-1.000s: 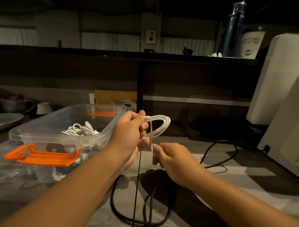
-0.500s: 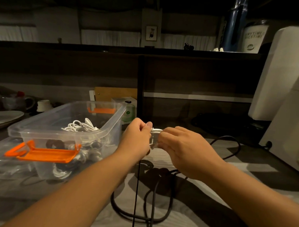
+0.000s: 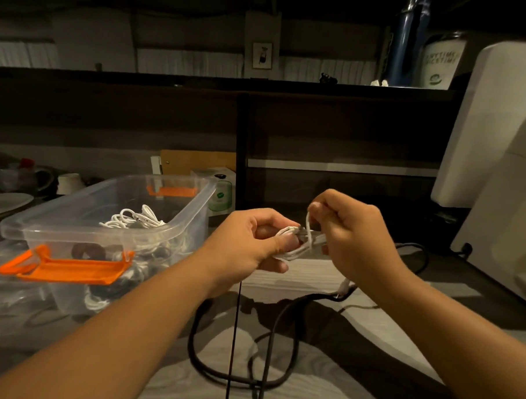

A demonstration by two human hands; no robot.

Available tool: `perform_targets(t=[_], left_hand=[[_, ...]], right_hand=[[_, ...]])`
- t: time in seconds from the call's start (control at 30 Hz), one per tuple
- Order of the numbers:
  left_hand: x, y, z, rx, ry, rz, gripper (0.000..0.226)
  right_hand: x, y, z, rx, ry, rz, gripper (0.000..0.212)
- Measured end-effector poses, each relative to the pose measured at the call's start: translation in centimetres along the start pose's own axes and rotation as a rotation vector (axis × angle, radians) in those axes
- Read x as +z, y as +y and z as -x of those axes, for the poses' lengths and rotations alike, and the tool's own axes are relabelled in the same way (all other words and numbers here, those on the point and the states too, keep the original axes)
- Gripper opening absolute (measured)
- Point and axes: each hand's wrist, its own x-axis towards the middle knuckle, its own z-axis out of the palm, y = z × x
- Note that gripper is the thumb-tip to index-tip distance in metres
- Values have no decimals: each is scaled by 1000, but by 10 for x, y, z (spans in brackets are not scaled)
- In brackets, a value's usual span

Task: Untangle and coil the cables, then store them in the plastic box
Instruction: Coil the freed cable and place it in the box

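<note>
Clear plastic box (image 3: pixel 191 223) with white cables (image 3: pixel 134 219) inside

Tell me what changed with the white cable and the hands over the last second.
The open loop has been flattened into a bundle of white cable pinched in the left hand. The right hand rose and now pulls a strand up around it. The plastic box and black cable stayed put.

We see two bare forearms, no sleeves, entering from 7 and 5 o'clock. Left hand (image 3: pixel 247 244) and right hand (image 3: pixel 353 236): no rings, watch, gloves or wristbands visible. Nails short, unpainted.
</note>
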Motion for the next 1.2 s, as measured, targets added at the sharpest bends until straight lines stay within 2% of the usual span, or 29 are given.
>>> perform_targets(t=[0.1,0.23,0.33,0.5,0.6,0.7,0.77,0.9,0.97,1.1,1.2], left_hand=[[4,7,6,97,-48,-74,21],[13,7,12,288,-38,-582,28],[14,7,11,345,-45,-690,32],[9,7,13,232,-109,-541,36],[2,14,15,217,-166,-274,23],[-4,19,15,220,-99,17,20],[1,12,12,158,12,128,23],[4,-1,2,51,298,115,17],[2,-6,-2,40,385,62,16],[0,-18,-6,105,438,-256,16],[-1,-17,-6,144,390,-448,17]], right_hand=[[-5,-6,-6,192,-11,-59,24],[-7,-6,-14,555,-216,-95,21],[-4,-9,-15,685,-331,-21,19],[-7,-11,-12,584,-357,-71,18],[-17,-6,-11,601,-373,-258,21],[-18,1,-9,678,-412,-610,33],[-8,6,-4,694,-437,-593,33],[3,1,-1,495,-534,-117,30],[5,-4,0,353,-550,-4,24],[7,-11,2,86,-547,280,22],[2,-9,0,-32,-362,361,18]])
